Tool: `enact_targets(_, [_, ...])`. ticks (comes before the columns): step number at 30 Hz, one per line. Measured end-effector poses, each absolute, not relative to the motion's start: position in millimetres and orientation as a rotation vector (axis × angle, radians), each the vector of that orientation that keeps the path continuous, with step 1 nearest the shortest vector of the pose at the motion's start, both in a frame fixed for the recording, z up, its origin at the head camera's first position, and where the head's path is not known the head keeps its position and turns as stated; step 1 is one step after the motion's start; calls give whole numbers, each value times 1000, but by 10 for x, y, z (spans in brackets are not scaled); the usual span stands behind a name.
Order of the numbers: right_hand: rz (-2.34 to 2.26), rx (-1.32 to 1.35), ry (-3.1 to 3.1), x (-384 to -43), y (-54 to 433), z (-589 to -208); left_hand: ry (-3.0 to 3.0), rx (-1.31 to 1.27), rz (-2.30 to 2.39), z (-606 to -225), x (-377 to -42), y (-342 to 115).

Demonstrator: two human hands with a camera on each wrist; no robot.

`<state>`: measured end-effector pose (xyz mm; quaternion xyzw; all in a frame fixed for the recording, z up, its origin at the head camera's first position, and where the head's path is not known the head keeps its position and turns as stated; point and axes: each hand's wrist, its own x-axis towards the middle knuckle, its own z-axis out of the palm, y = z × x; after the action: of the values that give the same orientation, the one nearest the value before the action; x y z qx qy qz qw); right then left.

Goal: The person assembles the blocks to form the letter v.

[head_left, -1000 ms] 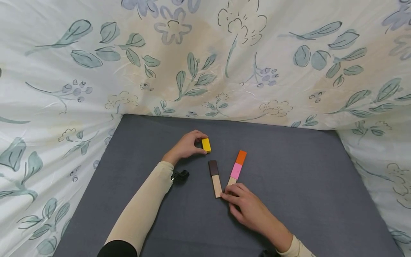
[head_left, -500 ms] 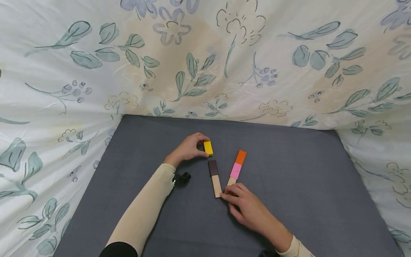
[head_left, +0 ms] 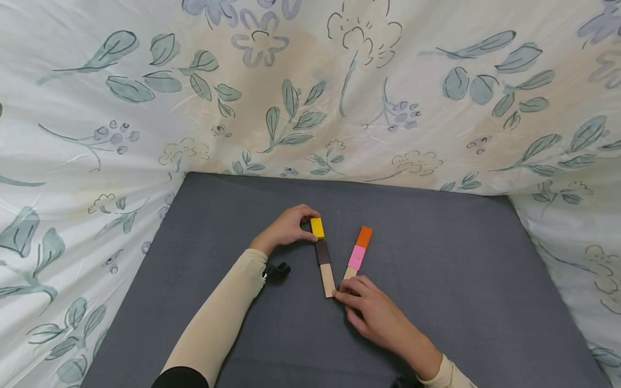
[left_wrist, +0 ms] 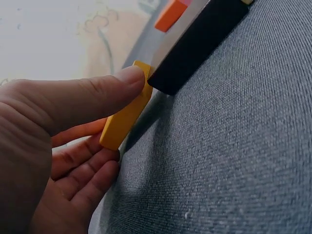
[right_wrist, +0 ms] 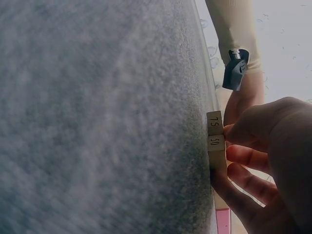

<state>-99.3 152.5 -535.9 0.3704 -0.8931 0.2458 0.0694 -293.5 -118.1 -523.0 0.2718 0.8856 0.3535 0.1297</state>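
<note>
My left hand (head_left: 287, 226) pinches a yellow block (head_left: 317, 228) between thumb and fingers. Its near end meets, or nearly meets, the far end of a dark brown block (head_left: 322, 253); in the left wrist view a corner of the yellow block (left_wrist: 122, 119) is against it. Below the brown one lies a plain wooden block (head_left: 328, 281), in line. My right hand (head_left: 373, 310) holds the near end of a second wooden block (head_left: 350, 273) with bent fingers, a fingertip touching the first. Ends marked 75 (right_wrist: 214, 123) and 50 (right_wrist: 215, 141) show in the right wrist view.
A pink block (head_left: 356, 258) and an orange block (head_left: 364, 237) continue the right-hand row, slanting away from the left row. Dark grey cloth (head_left: 451, 280) covers the table. Floral fabric (head_left: 310, 86) hangs behind and along the sides.
My left hand has brought the yellow block nearer and slightly right, to the far end of the dark brown block. The right hand and the other blocks stay put.
</note>
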Motion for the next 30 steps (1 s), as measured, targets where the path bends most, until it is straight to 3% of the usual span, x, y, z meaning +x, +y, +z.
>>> enact_targets(30, [732, 1120, -2685, -984, 1514, -5335, 2530, 835, 997, -5241, -2936, -1180])
